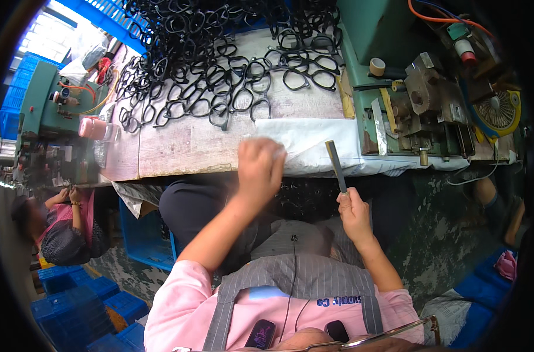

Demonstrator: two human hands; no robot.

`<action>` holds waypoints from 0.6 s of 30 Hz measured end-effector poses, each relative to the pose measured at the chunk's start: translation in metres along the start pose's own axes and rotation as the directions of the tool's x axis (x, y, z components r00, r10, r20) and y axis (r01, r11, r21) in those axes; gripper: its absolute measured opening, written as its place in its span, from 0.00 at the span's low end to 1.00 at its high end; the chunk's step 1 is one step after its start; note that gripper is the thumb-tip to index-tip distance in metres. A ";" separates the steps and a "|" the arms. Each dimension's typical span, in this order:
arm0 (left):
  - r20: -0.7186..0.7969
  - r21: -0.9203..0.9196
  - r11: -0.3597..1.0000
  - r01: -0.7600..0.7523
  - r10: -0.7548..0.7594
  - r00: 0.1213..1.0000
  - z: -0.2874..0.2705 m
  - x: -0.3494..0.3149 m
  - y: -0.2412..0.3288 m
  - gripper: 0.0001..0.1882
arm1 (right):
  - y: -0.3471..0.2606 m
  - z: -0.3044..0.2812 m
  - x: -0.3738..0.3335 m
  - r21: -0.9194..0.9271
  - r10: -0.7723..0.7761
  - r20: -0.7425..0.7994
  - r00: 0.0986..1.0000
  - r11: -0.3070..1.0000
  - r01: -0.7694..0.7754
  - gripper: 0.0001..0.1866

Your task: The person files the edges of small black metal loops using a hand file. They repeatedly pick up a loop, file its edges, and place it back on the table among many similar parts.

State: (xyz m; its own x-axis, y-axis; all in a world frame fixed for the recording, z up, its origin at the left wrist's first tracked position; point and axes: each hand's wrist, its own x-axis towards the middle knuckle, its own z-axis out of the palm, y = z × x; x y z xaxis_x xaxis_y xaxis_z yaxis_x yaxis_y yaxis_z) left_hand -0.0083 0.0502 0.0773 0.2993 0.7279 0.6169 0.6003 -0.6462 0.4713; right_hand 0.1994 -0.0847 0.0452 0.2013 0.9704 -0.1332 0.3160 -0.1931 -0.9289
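Note:
My right hand point(354, 218) grips the lower end of a flat, narrow file point(336, 166), dark with paler edges, which points up toward the workbench. To its left, my left hand point(260, 169) hovers over the bench's front edge, smeared by motion. Its fingers look curled in, and whatever they may hold cannot be made out. Beneath and between the hands lies a white sheet point(314, 138) on the bench. Beyond the left hand are many black eyeglass frames point(217, 88), spread loosely near me and heaped toward the back.
A green machine point(419, 100) with metal clamps stands on the right, beside a yellow fan point(497, 114). On the left are a pink-lidded jar point(95, 128) and another green machine point(44, 105). Blue crates point(73, 305) stack at lower left, near a seated person point(67, 229).

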 end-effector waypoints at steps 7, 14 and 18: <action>0.049 0.494 0.868 0.048 -0.083 0.995 0.014 0.084 -0.104 0.09 | 0.009 -0.002 0.002 0.011 0.103 -0.009 0.995 0.995 -0.103 0.12; 0.113 0.535 0.845 -0.001 -0.071 0.991 0.020 0.074 -0.101 0.10 | 0.010 -0.003 0.003 0.043 0.186 -0.042 0.982 0.982 -0.185 0.11; 0.167 0.552 0.827 0.110 -0.239 0.956 0.022 0.075 -0.107 0.14 | 0.015 -0.009 0.004 0.081 0.210 -0.026 0.977 0.975 -0.207 0.14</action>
State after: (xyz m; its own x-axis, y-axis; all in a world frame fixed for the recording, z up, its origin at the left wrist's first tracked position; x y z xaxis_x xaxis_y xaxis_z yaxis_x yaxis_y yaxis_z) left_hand -0.0338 0.1785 0.0595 0.2667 0.8893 0.3716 0.9384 -0.3274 0.1101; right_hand 0.2134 -0.0849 0.0339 0.2868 0.9042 -0.3165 0.1909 -0.3777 -0.9060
